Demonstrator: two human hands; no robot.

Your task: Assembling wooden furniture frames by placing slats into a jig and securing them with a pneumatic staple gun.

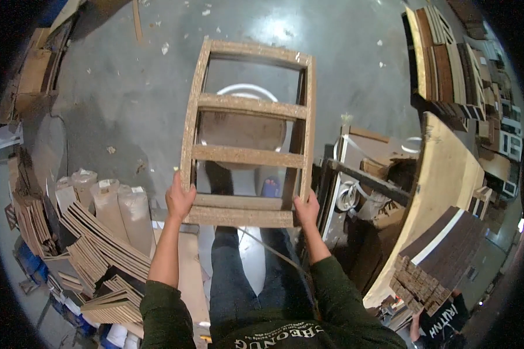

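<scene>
Both of my hands carry a rectangular wooden frame (247, 154) with crossbars, made of what looks like raw particle board. It is held out in front of my legs, above the floor. My left hand (181, 198) grips its left side rail near the close end, thumb on top. On the opposite rail, my right hand (306, 208) is closed at about the same height. Through the openings I see a round brown thing with a white rim (244, 131) lower down, partly hidden by the crossbars. A small blue thing (271, 187) shows through the nearest gap.
Stacked boards (108, 250) and wrapped rolls (137, 212) stand at the left. To the right are a long pale board (428, 174), a pile of brown strips (442, 256) and a dark bar (370, 183). Another person (445, 323) is at the lower right. Scraps litter the grey floor (128, 75).
</scene>
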